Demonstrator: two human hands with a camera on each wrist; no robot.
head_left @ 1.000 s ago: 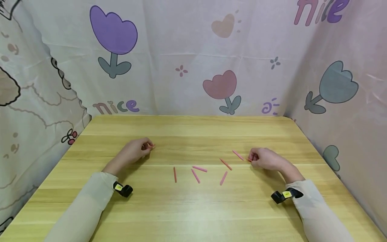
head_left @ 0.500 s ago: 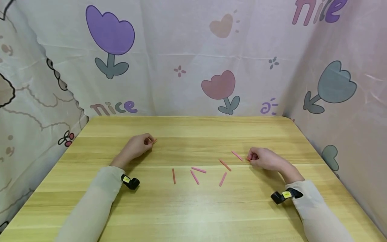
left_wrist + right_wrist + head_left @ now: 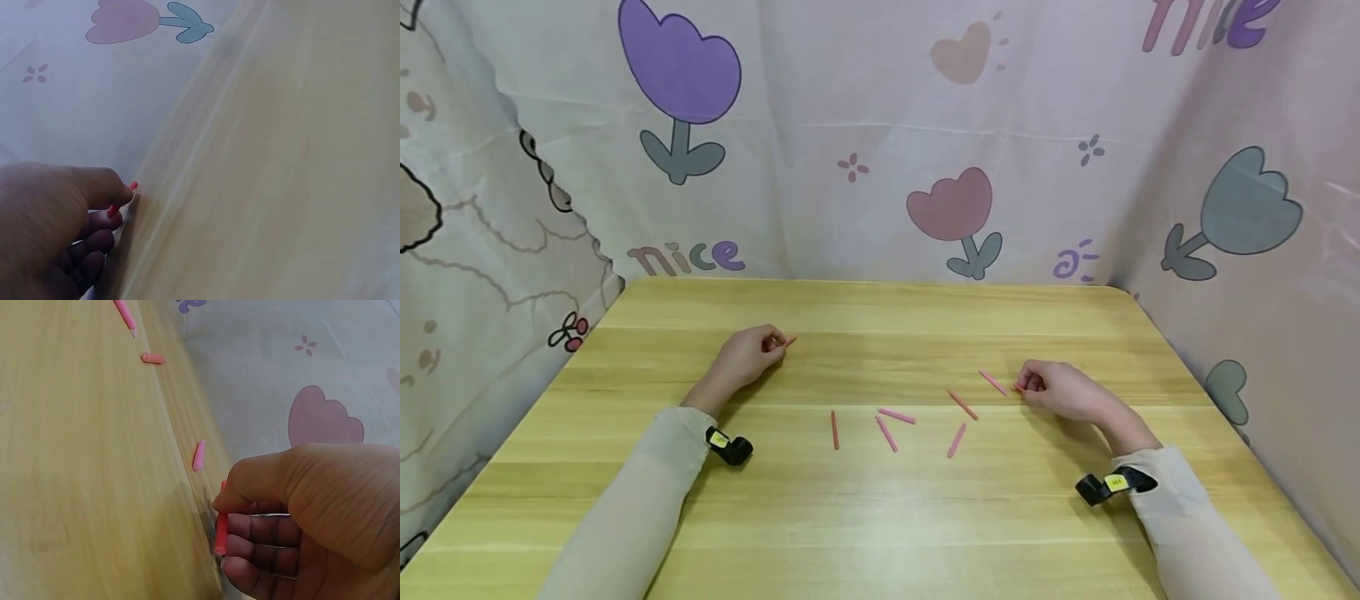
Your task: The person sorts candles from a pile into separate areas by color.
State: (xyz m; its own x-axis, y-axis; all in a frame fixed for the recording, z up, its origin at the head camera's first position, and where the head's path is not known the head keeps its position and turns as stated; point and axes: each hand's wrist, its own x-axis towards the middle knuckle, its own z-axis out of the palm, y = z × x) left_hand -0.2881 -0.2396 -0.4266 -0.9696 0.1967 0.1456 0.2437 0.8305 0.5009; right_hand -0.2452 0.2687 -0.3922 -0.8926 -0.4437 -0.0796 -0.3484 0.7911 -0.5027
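Observation:
At the far left of the table, my left hand (image 3: 748,357) pinches a slim red crayon (image 3: 113,211) between thumb and fingertips. Its pointed end sticks out to the right in the head view. On the right side, my right hand (image 3: 1058,390) holds another red crayon (image 3: 221,539) by thumb and fingers, low over the wood. Just left of that hand lies a pink crayon (image 3: 992,382), with an orange-red crayon (image 3: 962,405) beside it. Nearer the middle are a pink crayon (image 3: 957,440), two pink crayons (image 3: 897,416) set at an angle, and a red crayon (image 3: 834,430).
The wooden table (image 3: 880,517) runs back to a printed cloth (image 3: 820,208) hanging behind it. More cloth (image 3: 1240,317) hangs along both sides. Each sleeve carries a black wrist camera (image 3: 730,447).
My left hand has moved farther back and slightly right with its crayon, whose tip shows more. My right hand stays in about the same place. The loose crayons lie as before.

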